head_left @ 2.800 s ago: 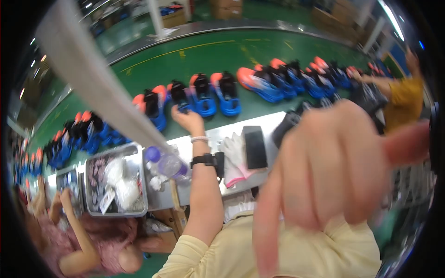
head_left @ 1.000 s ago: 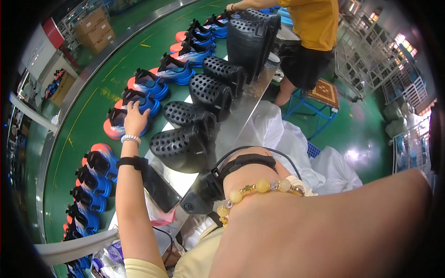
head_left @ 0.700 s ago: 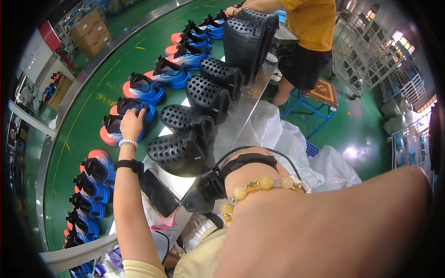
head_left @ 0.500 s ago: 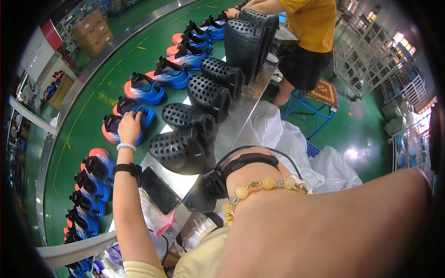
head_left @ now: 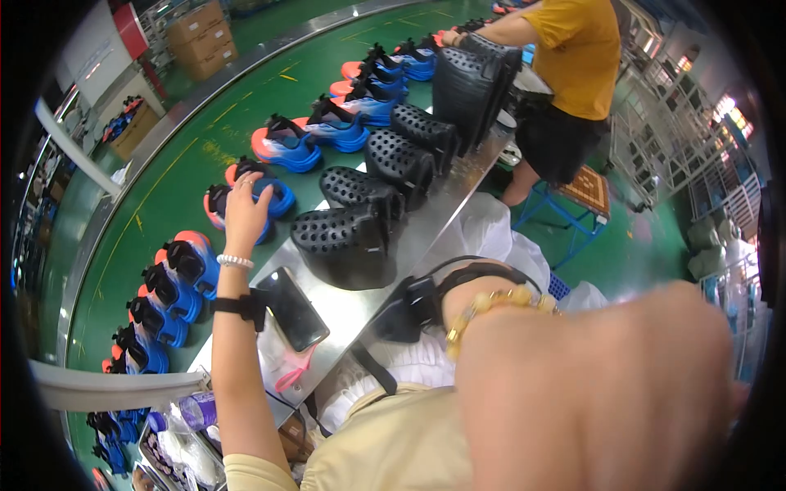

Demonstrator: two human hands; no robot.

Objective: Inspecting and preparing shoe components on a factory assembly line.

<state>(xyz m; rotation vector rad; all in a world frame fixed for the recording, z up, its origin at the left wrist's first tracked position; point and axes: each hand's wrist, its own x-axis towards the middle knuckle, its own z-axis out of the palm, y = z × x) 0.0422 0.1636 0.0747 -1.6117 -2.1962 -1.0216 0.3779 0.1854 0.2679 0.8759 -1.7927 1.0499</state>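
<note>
My left hand point(head_left: 248, 209) reaches over a pair of blue and coral sneakers on the green belt, its fingers stretched apart and lying across the shoes. The far sneaker point(head_left: 281, 199) shows past my fingertips; the near sneaker point(head_left: 215, 209) is partly covered by my hand. Large and blurred, my right hand point(head_left: 589, 385) is raised close in at the lower right, back of the hand showing. Its fingers are hidden, so whatever they hold does not show. Several black perforated shoe-shaped pieces point(head_left: 340, 245) stand on the metal ledge between my hands.
Rows of matching sneakers point(head_left: 286, 146) line the green belt point(head_left: 176, 196) on both sides. A tall black ribbed stack point(head_left: 465, 98) stands farther along the ledge. A phone point(head_left: 296, 309) lies near my left forearm. Another person in a yellow shirt point(head_left: 581, 57) works beyond, beside a stool point(head_left: 583, 196).
The whole view has shifted, so the belt and shoes sit farther right. My left hand stays at the same sneaker pair. My right hand now shows its knuckles and looks more bent.
</note>
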